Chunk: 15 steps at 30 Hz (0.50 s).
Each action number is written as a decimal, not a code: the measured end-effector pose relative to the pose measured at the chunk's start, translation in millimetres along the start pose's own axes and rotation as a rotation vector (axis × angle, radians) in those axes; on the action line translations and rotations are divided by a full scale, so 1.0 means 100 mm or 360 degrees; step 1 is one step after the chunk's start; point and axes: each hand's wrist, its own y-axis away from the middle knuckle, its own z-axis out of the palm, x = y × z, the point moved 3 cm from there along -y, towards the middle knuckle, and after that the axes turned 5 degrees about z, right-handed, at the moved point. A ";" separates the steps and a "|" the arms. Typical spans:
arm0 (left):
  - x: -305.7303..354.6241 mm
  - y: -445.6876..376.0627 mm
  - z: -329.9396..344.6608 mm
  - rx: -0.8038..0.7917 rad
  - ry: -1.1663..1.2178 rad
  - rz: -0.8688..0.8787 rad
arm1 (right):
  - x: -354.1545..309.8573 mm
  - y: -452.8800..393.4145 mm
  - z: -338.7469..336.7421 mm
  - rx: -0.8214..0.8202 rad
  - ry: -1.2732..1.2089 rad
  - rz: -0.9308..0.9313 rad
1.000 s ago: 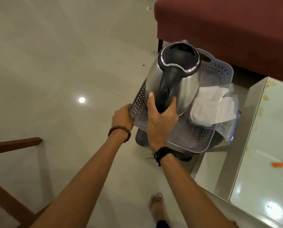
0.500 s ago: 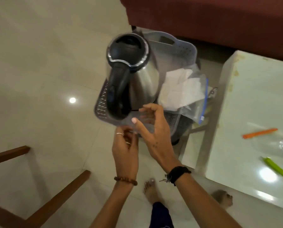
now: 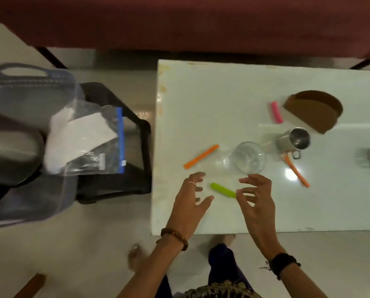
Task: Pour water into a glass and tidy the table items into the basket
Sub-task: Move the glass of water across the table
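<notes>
The grey basket [image 3: 27,82] rests on a black stool at the left and holds the steel kettle [image 3: 10,145] and a clear zip bag of white papers [image 3: 87,143]. On the white table [image 3: 222,87] lie a clear glass [image 3: 248,157], a green stick [image 3: 222,190], two orange sticks [image 3: 201,156] [image 3: 297,172], a pink stick [image 3: 276,111] and a steel mug [image 3: 296,139]. My left hand [image 3: 190,203] and my right hand [image 3: 257,201] hover open over the table's near edge, either side of the green stick, holding nothing.
A brown half-round holder [image 3: 315,110] stands at the table's far right. A dark red sofa [image 3: 179,22] runs along the back. The black stool [image 3: 124,151] sits between basket and table. My bare feet show on the tiled floor below.
The kettle has been let go and stays in the basket. Both hands have moved right, from the basket to over the table, and my view has swung to the table.
</notes>
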 end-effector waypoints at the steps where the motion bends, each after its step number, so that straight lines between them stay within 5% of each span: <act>1: 0.03 -0.10 0.14 -0.0025 0.0018 -0.0003 | 0.11 -0.08 -0.15 0.0037 0.0000 0.0034; 15: 0.12 -0.99 0.74 -0.0252 -0.0207 0.0110 | 0.56 -1.07 -0.34 -0.0729 0.0003 0.0130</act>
